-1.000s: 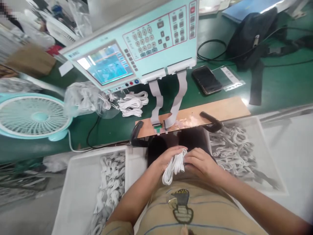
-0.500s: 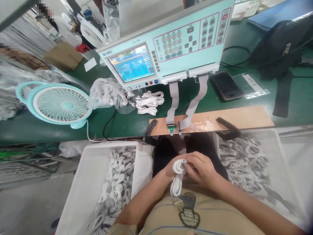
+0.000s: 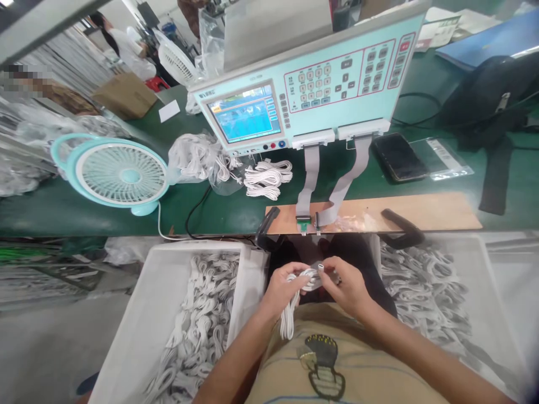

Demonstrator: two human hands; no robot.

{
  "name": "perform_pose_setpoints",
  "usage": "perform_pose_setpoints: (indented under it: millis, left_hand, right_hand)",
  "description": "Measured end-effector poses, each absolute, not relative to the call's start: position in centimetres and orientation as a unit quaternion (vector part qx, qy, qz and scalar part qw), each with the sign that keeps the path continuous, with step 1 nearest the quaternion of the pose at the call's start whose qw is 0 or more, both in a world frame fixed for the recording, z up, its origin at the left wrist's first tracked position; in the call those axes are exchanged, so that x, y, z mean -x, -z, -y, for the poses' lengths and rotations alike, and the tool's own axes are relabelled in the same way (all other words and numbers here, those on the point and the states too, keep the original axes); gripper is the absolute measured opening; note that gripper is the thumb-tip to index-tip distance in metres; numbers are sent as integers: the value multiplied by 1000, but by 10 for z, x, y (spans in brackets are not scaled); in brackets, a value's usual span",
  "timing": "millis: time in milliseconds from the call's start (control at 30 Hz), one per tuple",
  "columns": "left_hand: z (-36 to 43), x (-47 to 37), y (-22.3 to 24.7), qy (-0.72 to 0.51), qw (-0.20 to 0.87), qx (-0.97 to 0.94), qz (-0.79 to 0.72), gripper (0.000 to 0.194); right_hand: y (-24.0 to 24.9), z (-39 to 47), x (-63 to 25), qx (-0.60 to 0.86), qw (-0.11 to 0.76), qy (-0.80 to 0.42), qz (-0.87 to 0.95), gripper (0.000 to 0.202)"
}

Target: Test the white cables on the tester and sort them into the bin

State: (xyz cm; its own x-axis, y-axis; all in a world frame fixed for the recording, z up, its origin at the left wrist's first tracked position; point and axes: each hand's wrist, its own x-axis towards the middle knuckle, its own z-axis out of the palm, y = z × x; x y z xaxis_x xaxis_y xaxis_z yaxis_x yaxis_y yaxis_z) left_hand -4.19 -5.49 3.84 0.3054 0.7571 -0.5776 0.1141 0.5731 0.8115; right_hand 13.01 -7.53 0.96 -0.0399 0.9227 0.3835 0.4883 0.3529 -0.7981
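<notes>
A coiled white cable [image 3: 287, 315] hangs from my left hand [image 3: 281, 289], whose fingers are closed around the bundle. My right hand [image 3: 346, 285] pinches the cable's end, where a small plug [image 3: 321, 268] sticks up between thumb and fingers. Both hands are close together in front of my shirt, below the bench edge. Just beyond them, a green connector board [image 3: 304, 226] and a second small connector [image 3: 318, 229] sit at the front edge of a wooden strip [image 3: 438, 213]. Grey ribbon cables [image 3: 310, 174] run from these up to a light-blue tester [image 3: 337, 84] with a lit screen.
White bins of coiled cables stand at the left [image 3: 151, 292] and right [image 3: 480, 269]. Black clamps [image 3: 269, 230] grip the strip. On the green bench are a fan [image 3: 126, 174], loose cable bundles [image 3: 269, 178] and a phone [image 3: 400, 158]. A person [image 3: 126, 47] is in the background.
My left hand has turned and now grips the coil from the left side. My right hand has shifted slightly right, and the plug end now stands up in its fingers. The view has shifted a little.
</notes>
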Motion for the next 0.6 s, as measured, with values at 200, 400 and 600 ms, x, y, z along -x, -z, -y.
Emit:
perform_pose_setpoints:
  millis: [200, 400, 600]
  left_hand:
    - [45, 41, -28, -232, 791, -245, -510, 30]
    - [50, 39, -32, -228, 801, -232, -502, 39]
    - [53, 30, -31, -196, 746, -382, -509, 30]
  right_hand:
    - [-14, 77, -132, 445, 446, -300, 716, 13]
    - [-17, 75, -136, 468, 440, -294, 708, 14]
    - [-19, 67, -144, 498, 459, -348, 648, 17]
